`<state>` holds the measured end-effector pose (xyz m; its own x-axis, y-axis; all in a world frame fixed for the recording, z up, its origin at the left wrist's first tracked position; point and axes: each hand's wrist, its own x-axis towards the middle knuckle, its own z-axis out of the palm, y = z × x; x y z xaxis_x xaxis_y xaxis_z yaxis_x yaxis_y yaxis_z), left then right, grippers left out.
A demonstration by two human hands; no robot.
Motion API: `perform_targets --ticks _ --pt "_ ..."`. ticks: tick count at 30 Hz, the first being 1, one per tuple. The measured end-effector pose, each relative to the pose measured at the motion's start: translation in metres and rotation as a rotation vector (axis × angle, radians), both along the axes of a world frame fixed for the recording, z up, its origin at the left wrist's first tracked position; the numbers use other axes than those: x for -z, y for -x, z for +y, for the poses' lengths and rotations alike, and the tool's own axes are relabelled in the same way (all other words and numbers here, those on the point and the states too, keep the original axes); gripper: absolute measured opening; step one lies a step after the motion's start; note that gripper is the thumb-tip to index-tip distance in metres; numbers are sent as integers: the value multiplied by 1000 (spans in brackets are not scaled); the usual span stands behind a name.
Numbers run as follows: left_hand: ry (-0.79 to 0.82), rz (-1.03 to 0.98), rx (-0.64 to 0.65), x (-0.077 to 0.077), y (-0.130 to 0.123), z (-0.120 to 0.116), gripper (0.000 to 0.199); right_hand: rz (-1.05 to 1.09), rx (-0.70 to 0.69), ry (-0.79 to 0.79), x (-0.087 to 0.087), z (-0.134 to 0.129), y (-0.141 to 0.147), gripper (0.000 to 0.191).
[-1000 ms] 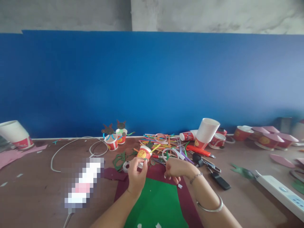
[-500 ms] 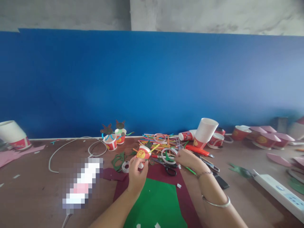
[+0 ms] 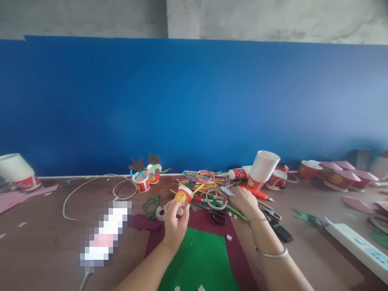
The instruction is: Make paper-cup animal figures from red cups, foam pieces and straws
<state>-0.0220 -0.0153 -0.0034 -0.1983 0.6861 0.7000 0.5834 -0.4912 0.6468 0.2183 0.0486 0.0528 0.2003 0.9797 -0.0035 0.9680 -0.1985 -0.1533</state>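
My left hand (image 3: pixel 176 221) is closed on a small red and white paper cup (image 3: pixel 183 195) with a yellow strip and a dark piece at its rim, held above the near edge of the craft pile. At the right of the pile, my right hand (image 3: pixel 245 200) reaches down near a whitish, flat item (image 3: pixel 227 191) and an orange-red tool (image 3: pixel 256 192); its fingertips are hard to make out. Between the hands lie a roll of clear tape (image 3: pixel 216 199), black-handled scissors (image 3: pixel 218 217) and a green strip (image 3: pixel 237 213).
Green paper (image 3: pixel 197 258) lies on maroon paper (image 3: pixel 238 254) in front. Two decorated cups (image 3: pixel 141 181) stand back left. A tall cup stack (image 3: pixel 263 167) is behind my right hand. A white power strip (image 3: pixel 360 246) lies right, a cable (image 3: pixel 64 202) left.
My right hand has moved right and slightly down from beside the tape roll, uncovering the whitish item and more of the green strip. My left hand and its cup have barely moved.
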Motion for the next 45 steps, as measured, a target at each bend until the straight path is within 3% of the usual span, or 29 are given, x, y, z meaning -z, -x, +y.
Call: perform_targets --ticks 3,5,8,10,16,22,45 --pt "-10 -3 -9 -1 1 2 8 44 11 -32 -27 -13 6 27" --pt "-18 -2 12 -2 1 2 8 115 -136 -46 -42 -24 15 21" --pt "-42 -7 17 -5 2 1 7 252 -487 18 -53 -40 37 13" --pt "-43 -10 17 -6 2 0 6 276 -580 -17 -53 -48 51 11" --pt "-72 32 42 -7 1 0 5 264 -548 -104 -47 -54 71 8" --pt "-85 44 31 -6 1 0 4 185 -493 -107 -50 -55 71 9" --pt "-53 24 35 -8 1 -1 5 259 -489 -96 -54 -58 76 9"
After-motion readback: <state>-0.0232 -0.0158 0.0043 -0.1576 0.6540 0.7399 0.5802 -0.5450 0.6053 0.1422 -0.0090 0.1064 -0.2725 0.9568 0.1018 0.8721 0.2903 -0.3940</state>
